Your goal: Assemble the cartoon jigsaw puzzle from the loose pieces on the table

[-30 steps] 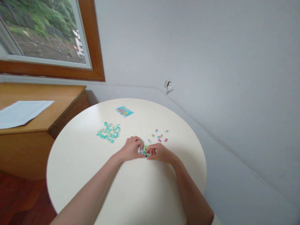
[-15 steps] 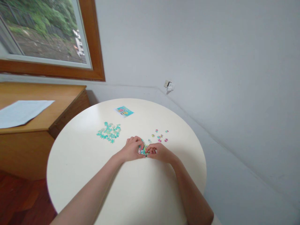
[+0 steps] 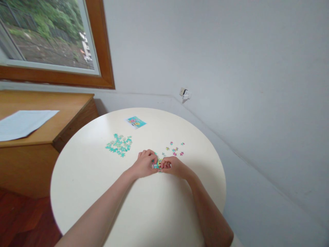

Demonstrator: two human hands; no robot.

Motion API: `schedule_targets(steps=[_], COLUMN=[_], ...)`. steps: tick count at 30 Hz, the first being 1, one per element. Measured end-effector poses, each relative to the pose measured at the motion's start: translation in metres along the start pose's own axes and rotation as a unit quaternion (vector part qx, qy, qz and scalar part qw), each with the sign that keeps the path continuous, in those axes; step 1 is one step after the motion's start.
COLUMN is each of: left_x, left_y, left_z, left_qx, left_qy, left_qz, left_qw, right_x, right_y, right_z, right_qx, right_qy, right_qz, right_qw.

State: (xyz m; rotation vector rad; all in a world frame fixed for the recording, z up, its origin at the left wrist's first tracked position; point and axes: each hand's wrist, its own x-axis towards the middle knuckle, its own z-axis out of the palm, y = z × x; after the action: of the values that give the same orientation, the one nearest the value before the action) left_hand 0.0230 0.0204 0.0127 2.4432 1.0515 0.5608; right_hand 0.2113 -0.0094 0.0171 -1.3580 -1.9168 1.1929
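Observation:
A small joined patch of colourful jigsaw puzzle [image 3: 156, 165] lies on the table between my hands, partly covered by them. My left hand [image 3: 144, 164] curves round its left side, thumb at the near edge and fingers at the far edge. From the right, my right hand [image 3: 174, 166] presses its thumb and curled fingers against the patch's right edge. Whether a separate piece sits in those fingers is hidden. Just beyond my right hand lie several loose pink, yellow and teal jigsaw pieces [image 3: 175, 153].
A spread of teal jigsaw pieces [image 3: 119, 145] lies to the left on the round white table [image 3: 84, 178]. Farther back is a picture card [image 3: 136, 122]. A wooden cabinet [image 3: 74, 113] with a paper sheet [image 3: 25, 121] stands left, and a wall socket with a plug [image 3: 185, 93] is behind.
My right hand's fingers have curled in slightly and drawn back from the patch, baring a little more of its right part. My left hand stays nearly in place.

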Motion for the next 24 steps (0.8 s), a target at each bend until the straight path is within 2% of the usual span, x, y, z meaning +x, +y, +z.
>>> schedule_targets(steps=[8,13,18,22,24], left_x=[0.0,-0.001,0.002,0.008,0.01], left_y=[0.003,0.004,0.003,-0.002,-0.009], left_z=[0.002,0.002,0.008,0.006,0.003], left_qx=[-0.005,-0.025,-0.087,-0.154,-0.183], left_qy=[0.006,0.023,0.072,0.175,0.235], left_qz=[-0.01,-0.018,-0.018,-0.042,-0.07], left_qw=[1.0,0.999,0.993,0.972,0.952], right_x=[0.003,0.005,0.007,0.008,0.01], right_y=[0.002,0.004,0.002,0.004,-0.001], right_z=[0.004,0.004,0.0,-0.001,-0.001], right_qx=[-0.034,0.005,0.05,0.074,0.13], right_qy=[0.03,0.066,0.196,0.342,0.39], right_qz=[0.007,-0.01,-0.035,-0.067,-0.066], right_qw=[0.999,0.998,0.979,0.934,0.909])
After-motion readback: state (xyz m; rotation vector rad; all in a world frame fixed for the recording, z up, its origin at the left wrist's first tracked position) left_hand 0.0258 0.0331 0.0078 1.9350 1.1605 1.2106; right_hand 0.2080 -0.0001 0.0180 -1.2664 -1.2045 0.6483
